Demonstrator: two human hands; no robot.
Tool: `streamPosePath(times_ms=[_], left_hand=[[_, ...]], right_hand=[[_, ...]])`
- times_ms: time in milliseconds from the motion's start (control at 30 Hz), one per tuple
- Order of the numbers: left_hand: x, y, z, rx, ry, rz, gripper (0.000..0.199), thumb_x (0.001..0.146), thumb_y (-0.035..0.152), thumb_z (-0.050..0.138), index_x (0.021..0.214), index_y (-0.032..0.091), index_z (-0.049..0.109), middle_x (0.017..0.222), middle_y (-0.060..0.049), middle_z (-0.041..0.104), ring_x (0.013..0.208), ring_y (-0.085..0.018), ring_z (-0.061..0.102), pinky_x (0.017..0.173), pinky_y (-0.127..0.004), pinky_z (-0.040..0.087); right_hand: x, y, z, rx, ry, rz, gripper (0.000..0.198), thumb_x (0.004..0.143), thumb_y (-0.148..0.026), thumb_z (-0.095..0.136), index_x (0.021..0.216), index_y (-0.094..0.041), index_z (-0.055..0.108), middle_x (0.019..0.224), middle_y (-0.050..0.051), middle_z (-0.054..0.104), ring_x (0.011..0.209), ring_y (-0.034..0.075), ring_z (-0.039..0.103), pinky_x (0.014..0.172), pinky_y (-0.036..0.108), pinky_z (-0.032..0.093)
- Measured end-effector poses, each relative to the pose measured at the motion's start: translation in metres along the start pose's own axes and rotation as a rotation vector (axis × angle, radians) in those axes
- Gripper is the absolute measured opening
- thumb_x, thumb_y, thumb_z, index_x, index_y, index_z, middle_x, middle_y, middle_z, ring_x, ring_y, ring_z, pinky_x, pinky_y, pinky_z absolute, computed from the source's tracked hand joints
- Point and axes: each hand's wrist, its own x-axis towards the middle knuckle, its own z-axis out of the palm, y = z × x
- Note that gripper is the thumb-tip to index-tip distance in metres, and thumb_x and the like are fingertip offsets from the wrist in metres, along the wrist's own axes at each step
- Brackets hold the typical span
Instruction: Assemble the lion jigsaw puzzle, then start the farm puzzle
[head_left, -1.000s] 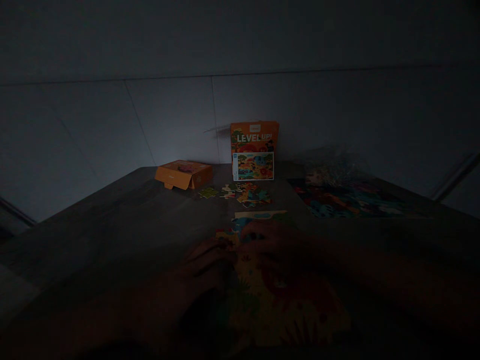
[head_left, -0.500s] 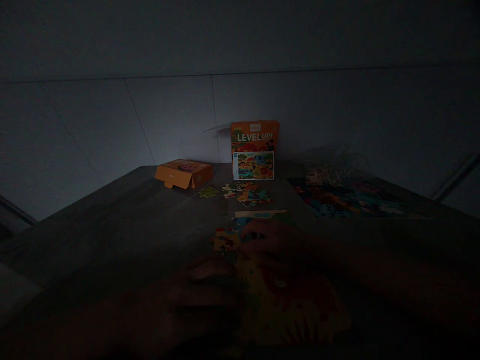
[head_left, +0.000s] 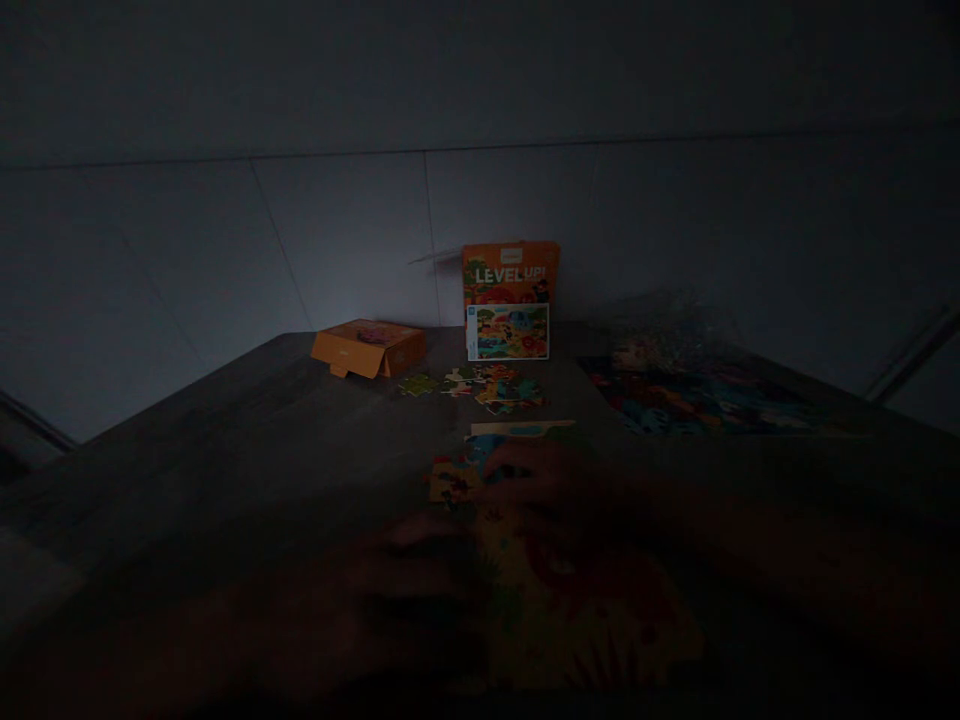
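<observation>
In deep shadow, a partly joined jigsaw puzzle (head_left: 525,610) with a large red animal on yellow ground lies at the near side of the table. My left hand (head_left: 412,570) rests along its left edge, fingers stretched toward it with dark gaps between them. Over the puzzle's upper part is my right hand (head_left: 540,475), its fingers bent down onto the pieces; whatever they pinch is lost in the dark. Just left of those fingers, a joined group of orange puzzle pieces (head_left: 452,482) sticks out. Behind, a pale-edged strip of puzzle (head_left: 523,429) shows.
Loose puzzle pieces (head_left: 510,392) lie farther back, with a green piece (head_left: 418,385) beside them. A picture card (head_left: 508,332) leans on an orange "LEVEL UP!" box (head_left: 510,265). An opened orange box (head_left: 367,347) stands left. At right are a dark illustrated sheet (head_left: 720,400) and crumpled clear plastic (head_left: 667,335).
The picture has become slightly darker. Both hands keep nearly the same place on the puzzle, and the boxes and loose pieces have not moved.
</observation>
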Motion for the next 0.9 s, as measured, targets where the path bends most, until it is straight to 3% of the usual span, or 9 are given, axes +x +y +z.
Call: streamPosePath(times_ms=[133,400,900], left_hand=[[0.002,0.002,-0.008,0.042,-0.097,-0.004,0.025,0.097,0.029,0.057,0.118,0.020,0.069,0.120,-0.005,0.069,0.122,-0.021,0.056,0.116,-0.036,0.037],[0.002,0.002,-0.012,0.080,-0.123,-0.013,0.028,0.095,0.030,0.060,0.121,0.025,0.069,0.128,-0.006,0.064,0.128,-0.025,0.049,0.114,-0.037,0.040],[0.003,0.001,-0.015,0.019,-0.168,-0.037,0.027,0.093,0.030,0.062,0.119,0.025,0.070,0.119,-0.007,0.065,0.121,-0.025,0.052,0.109,-0.037,0.044]], right_hand=[[0.001,-0.001,-0.001,0.018,-0.005,0.006,0.036,0.090,-0.019,0.051,0.125,-0.016,0.061,0.113,0.013,0.061,0.100,0.022,0.057,0.084,0.037,0.050],[-0.001,0.003,0.004,0.017,-0.001,0.001,0.038,0.089,-0.020,0.052,0.126,-0.016,0.060,0.113,0.013,0.061,0.098,0.021,0.058,0.082,0.036,0.051],[0.000,0.002,0.002,0.016,-0.013,0.006,0.041,0.087,-0.017,0.052,0.127,-0.016,0.060,0.112,0.013,0.061,0.099,0.022,0.058,0.082,0.037,0.050]])
